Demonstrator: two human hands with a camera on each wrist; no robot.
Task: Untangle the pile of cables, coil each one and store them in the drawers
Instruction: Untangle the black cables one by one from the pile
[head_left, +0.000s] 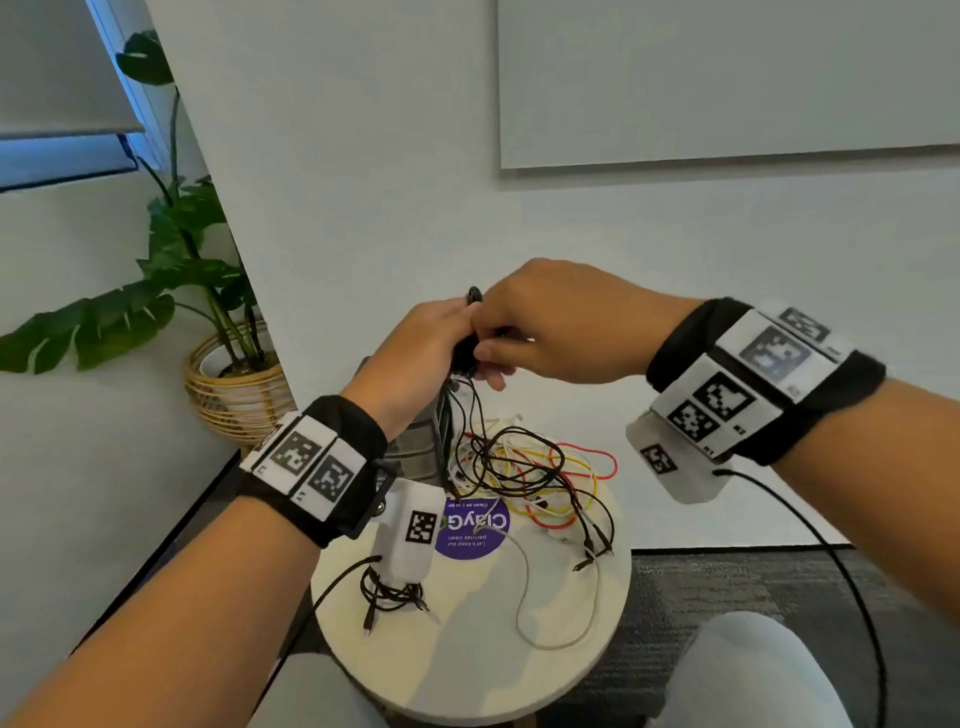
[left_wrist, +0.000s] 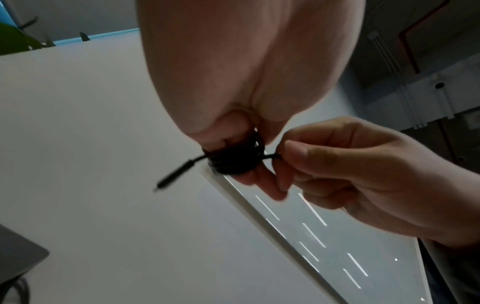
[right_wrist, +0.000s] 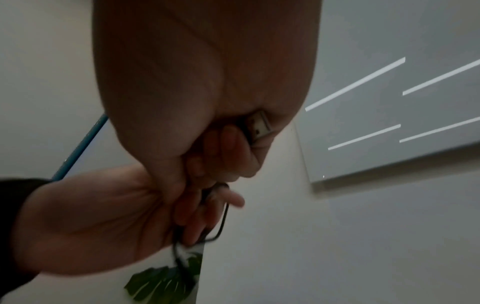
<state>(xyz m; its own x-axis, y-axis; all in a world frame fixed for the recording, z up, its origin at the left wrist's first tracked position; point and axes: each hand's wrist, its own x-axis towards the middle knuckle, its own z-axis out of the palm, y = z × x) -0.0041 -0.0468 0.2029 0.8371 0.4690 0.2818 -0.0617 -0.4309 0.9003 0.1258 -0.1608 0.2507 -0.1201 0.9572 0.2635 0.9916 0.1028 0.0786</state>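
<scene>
Tangled cables (head_left: 530, 478) crowd the far table (head_left: 467, 665) half; its near edge lies bare.

head: bright, even daylight, edges bowed | wrist views: dim, grainy | black plug tip (left_wrist: 171, 181) motion-blurred

The head camera looks forward and down from above at a round table (head_left: 597, 644) against a white wall, both forearms reaching in. Each wrist camera sits under its own palm, very close, tilted upward toward wall and ceiling. All three share the left hand (head_left: 415, 358) and right hand (head_left: 561, 327) meeting on a black cable coil (left_wrist: 233, 162).
</scene>
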